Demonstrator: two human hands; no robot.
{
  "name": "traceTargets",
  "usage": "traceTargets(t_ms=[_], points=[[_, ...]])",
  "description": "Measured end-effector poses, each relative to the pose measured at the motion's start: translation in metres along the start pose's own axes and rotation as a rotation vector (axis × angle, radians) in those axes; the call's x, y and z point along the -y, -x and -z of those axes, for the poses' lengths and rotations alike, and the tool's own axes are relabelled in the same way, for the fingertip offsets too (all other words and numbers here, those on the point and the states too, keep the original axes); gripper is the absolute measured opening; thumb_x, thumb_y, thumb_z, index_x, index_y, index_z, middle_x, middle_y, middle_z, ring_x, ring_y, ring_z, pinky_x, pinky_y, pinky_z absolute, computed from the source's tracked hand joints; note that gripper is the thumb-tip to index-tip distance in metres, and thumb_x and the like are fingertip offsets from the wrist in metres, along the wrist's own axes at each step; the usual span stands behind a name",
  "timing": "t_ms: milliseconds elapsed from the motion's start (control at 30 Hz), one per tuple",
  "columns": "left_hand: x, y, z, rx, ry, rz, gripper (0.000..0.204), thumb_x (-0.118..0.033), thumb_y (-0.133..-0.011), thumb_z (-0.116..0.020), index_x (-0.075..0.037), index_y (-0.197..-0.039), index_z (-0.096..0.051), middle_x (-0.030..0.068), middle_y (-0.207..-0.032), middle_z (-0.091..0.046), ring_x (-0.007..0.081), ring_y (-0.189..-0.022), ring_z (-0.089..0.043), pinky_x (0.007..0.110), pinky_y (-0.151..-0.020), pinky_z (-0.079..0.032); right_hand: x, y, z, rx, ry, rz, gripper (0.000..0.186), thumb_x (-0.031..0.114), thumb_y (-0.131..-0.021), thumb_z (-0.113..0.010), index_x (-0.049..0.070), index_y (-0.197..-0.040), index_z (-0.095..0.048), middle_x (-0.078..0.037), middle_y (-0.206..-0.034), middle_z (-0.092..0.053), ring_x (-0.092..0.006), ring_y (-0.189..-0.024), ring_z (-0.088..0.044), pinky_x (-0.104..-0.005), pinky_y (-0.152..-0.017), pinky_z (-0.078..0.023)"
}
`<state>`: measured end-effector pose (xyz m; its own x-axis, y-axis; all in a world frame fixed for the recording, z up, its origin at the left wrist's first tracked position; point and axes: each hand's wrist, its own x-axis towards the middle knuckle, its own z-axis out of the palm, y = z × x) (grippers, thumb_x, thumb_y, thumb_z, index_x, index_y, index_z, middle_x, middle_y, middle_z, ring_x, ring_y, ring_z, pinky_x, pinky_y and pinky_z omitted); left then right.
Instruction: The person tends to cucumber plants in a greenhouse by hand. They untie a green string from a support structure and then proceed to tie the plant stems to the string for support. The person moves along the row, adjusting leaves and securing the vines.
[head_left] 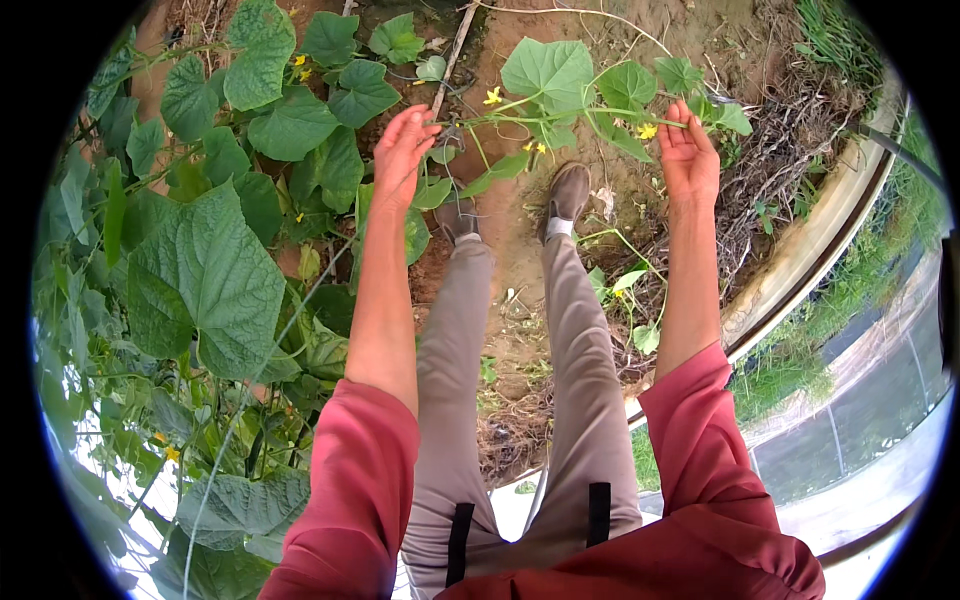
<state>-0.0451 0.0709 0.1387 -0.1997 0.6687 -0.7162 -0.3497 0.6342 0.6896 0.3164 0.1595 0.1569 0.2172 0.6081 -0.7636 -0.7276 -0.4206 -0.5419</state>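
A long cucumber vine (pixel 548 78) with broad green leaves and small yellow flowers stretches level between my two hands, above the soil. My left hand (pixel 402 155) has its fingers curled and pinches the stem at its left end, beside a thin stick and a wire or string. Farther right, my right hand (pixel 689 165) is turned palm up, its fingers bent around the stem near a yellow flower (pixel 647 131). More leaves of the vine extend past the right fingers.
Dense cucumber plants (pixel 205 280) fill the left side, with a string (pixel 225 440) running up through them. My shoes (pixel 568 195) stand on bare soil below the vine. Dry stems (pixel 735 240) lie along a pale curved border (pixel 815 245) at right, with grass beyond.
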Motion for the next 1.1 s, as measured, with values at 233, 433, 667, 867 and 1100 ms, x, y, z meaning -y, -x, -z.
traceTargets(t_ms=[233, 433, 667, 867, 1100], points=[[0.017, 0.071, 0.006, -0.365, 0.306, 0.189, 0.035, -0.020, -0.094, -0.056, -0.002, -0.123, -0.051, 0.0121, -0.117, -0.057, 0.0229, -0.102, -0.058, 0.042, -0.092, -0.048, 0.014, 0.118, -0.023, 0.230, 0.087, -0.062, 0.028, -0.001, -0.087, -0.059, 0.000, -0.115, -0.053, -0.019, -0.115, -0.062, -0.0272, -0.110, -0.059, -0.0406, -0.098, -0.047], [-0.009, 0.181, -0.096, -0.169, -0.343, -0.068, 0.035, -0.005, -0.087, -0.056, -0.007, -0.122, -0.052, 0.0081, -0.112, -0.054, 0.0191, -0.095, -0.057, 0.031, -0.078, -0.051, 0.006, 0.223, -0.056, 0.349, 0.411, -0.102, 0.020, -0.002, -0.087, -0.059, 0.003, -0.106, -0.057, -0.013, -0.119, -0.059, -0.0244, -0.114, -0.056, -0.0361, -0.100, -0.044], [-0.049, 0.238, -0.154, -0.175, -0.708, -0.332, 0.038, 0.003, -0.076, -0.064, -0.006, -0.111, -0.056, 0.0113, -0.122, -0.046, 0.0281, -0.105, -0.053, 0.035, -0.082, -0.049, 0.015, 0.274, -0.061, 0.690, 1.014, 0.259, 0.041, 0.005, -0.078, -0.064, 0.007, -0.119, -0.060, -0.010, -0.116, -0.057, -0.0217, -0.108, -0.053, -0.0342, -0.097, -0.040], [-0.057, 0.274, -0.144, -0.257, -0.660, -0.292, 0.022, -0.001, -0.077, -0.066, -0.004, -0.096, -0.057, 0.0116, -0.122, -0.048, 0.0301, -0.107, -0.054, 0.035, -0.082, -0.049, 0.077, 0.252, -0.036, 0.805, 1.488, 0.281, 0.037, -0.003, -0.082, -0.056, 0.001, -0.119, -0.057, -0.010, -0.110, -0.062, -0.0154, -0.099, -0.060, -0.0266, -0.086, -0.047], [-0.043, 0.301, -0.130, -0.231, -0.661, -0.204, 0.023, 0.000, -0.076, -0.064, -0.004, -0.097, -0.056, 0.0119, -0.123, -0.050, 0.0318, -0.107, -0.056, 0.037, -0.085, -0.048, 0.096, 0.222, -0.133, 0.619, 1.598, 0.453, 0.022, 0.000, -0.083, -0.056, 0.001, -0.104, -0.062, -0.013, -0.095, -0.064, -0.0221, -0.082, -0.065, -0.0318, -0.072, -0.052]])
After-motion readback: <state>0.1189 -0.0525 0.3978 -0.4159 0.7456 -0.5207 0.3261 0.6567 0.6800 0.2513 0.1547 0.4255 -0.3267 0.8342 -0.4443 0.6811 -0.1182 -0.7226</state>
